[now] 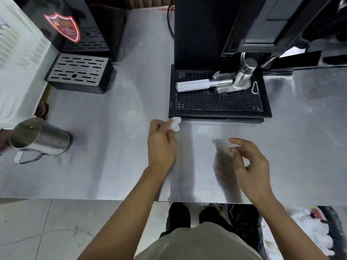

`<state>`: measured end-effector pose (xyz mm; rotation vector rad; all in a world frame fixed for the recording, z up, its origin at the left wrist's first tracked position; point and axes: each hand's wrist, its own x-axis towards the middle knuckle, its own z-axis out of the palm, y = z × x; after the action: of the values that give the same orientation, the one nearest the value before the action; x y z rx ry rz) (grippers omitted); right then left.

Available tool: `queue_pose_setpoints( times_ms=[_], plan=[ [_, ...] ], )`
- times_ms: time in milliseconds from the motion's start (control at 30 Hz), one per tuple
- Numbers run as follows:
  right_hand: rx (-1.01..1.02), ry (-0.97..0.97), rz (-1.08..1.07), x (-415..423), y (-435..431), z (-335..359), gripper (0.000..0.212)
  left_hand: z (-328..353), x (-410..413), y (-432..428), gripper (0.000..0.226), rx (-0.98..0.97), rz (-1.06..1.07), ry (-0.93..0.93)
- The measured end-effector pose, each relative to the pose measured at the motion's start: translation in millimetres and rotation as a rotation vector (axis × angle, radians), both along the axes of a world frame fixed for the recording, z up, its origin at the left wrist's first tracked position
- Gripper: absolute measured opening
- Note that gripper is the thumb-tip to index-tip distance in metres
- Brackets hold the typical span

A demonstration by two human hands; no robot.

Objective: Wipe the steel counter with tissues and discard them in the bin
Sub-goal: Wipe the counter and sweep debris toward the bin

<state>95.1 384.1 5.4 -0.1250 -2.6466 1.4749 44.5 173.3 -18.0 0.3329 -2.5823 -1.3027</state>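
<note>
The steel counter (116,143) spreads across the view. My left hand (161,145) rests low on it and pinches a small crumpled white tissue (176,124) at its fingertips, just in front of the black drip tray's near left corner. To the right, my right hand (251,164) hovers above the counter with fingers loosely curled and nothing in it. A bin lined with a black bag (317,233) holding white tissues shows below the counter's front edge at the lower right.
A black machine with a perforated drip tray (219,102) and a metal lever tool (216,84) stands at the back centre. Another black machine with a grey drip tray (78,74) is at the back left. A steel jug (40,137) lies at the left edge.
</note>
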Motion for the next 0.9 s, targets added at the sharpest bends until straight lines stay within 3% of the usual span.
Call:
queue_pose_setpoints(
  times_ms=[67,133,333,433,500,700,800,900],
  plan=[
    [-0.005,-0.013,-0.015,2.9,11.3,1.3,0.033,-2.3,-4.6,-10.5,0.031,-0.129,0.091,-0.027],
    [-0.02,-0.027,-0.021,4.0,18.5,1.4,0.033,-11.3,-3.0,-3.7,0.025,-0.217,0.044,-0.053],
    [-0.036,-0.016,0.001,10.4,60.4,9.6,0.031,-18.2,-4.5,74.1,0.015,-0.206,0.066,-0.142],
    [-0.032,0.014,0.011,11.7,84.8,10.7,0.031,-21.2,-16.8,109.8,0.009,-0.09,-0.017,-0.149],
    [-0.039,0.026,-0.001,14.6,100.7,9.3,0.031,-15.2,-15.8,124.8,0.018,-0.024,-0.076,-0.1],
    [-0.071,0.023,0.021,23.3,127.0,5.0,0.039,9.8,4.2,76.2,0.029,-0.17,0.326,0.131],
    [-0.079,0.04,0.059,21.6,128.4,0.9,0.039,-6.2,4.9,56.2,0.028,-0.243,0.337,-0.006],
    [0.015,0.014,0.124,15.6,131.7,-6.9,0.029,-20.5,-1.2,69.4,0.017,-0.165,0.299,-0.124]
  ],
)
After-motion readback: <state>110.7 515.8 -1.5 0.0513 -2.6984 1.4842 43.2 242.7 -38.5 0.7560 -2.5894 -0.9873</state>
